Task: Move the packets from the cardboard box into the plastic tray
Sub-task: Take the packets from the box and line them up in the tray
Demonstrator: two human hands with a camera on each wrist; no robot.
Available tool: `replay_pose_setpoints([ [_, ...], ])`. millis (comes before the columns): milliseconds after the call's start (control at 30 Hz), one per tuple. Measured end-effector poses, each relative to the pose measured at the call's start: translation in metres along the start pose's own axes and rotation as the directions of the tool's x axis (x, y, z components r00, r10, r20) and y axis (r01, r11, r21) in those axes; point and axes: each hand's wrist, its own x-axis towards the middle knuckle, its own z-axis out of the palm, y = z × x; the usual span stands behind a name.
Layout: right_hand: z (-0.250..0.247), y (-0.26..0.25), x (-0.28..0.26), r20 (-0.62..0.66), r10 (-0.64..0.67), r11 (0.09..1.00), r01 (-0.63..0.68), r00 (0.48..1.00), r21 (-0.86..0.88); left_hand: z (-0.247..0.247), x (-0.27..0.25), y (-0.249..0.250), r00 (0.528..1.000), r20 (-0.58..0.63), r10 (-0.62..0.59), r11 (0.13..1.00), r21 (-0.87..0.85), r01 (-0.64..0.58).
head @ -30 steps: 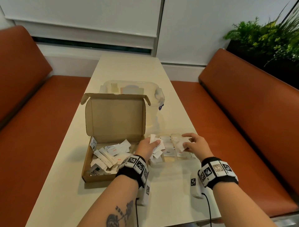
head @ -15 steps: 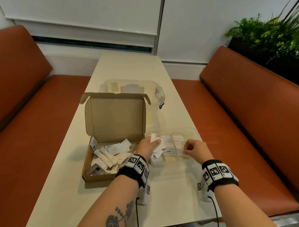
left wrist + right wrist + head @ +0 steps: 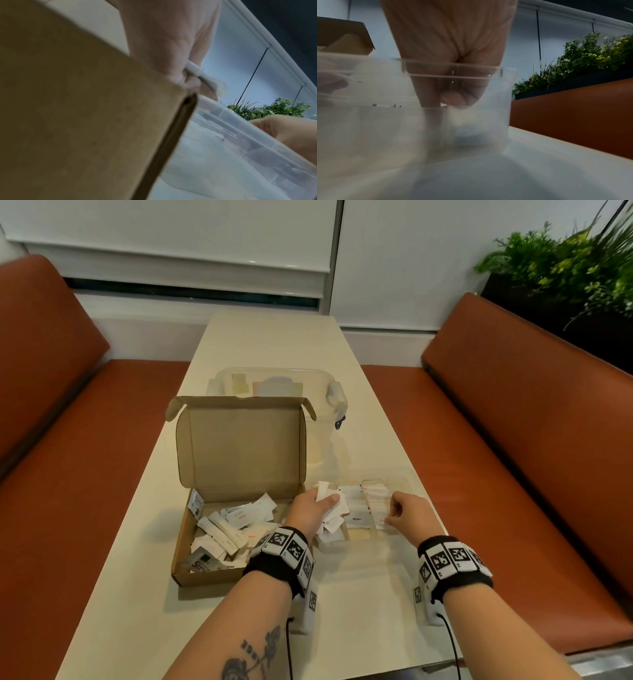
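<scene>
An open cardboard box holds several loose white packets. The clear plastic tray stands right of it, with packets laid in rows inside. My left hand hovers over the tray's left end and grips a bunch of white packets; in the left wrist view their edge sticks out of the fist beside the box wall. My right hand reaches into the tray's right part. Seen through the tray wall, its thumb and forefinger close on the near end of a packet.
A lidded clear plastic container stands behind the box's raised lid. The long pale table runs between two orange benches. A green plant grows behind the right bench.
My right hand has lowered its packet into the tray and drawn back toward me along the row. The left hand has stayed put with its bunch.
</scene>
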Motion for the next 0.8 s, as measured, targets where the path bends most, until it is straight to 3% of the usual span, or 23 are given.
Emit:
replay_pose_setpoints([
  [500, 0.005, -0.005, 0.002, -0.08, 0.076, 0.996, -0.072, 0.994, 0.047, 0.0, -0.001, 0.0, 1.0, 0.02, 0.004, 1.0, 0.012, -0.005],
  [633, 0.003, -0.032, -0.002, -0.184, -0.036, 0.985, 0.066, 0.982, 0.16, -0.002, -0.001, 0.001, 1.0, 0.01, -0.025, 0.999, -0.026, 0.025],
  [800, 0.004, -0.068, -0.011, -0.05, -0.208, 0.916, 0.213, 0.977, 0.339, -0.002, -0.003, 0.003, 0.996, -0.028, -0.079, 0.993, -0.088, 0.076],
])
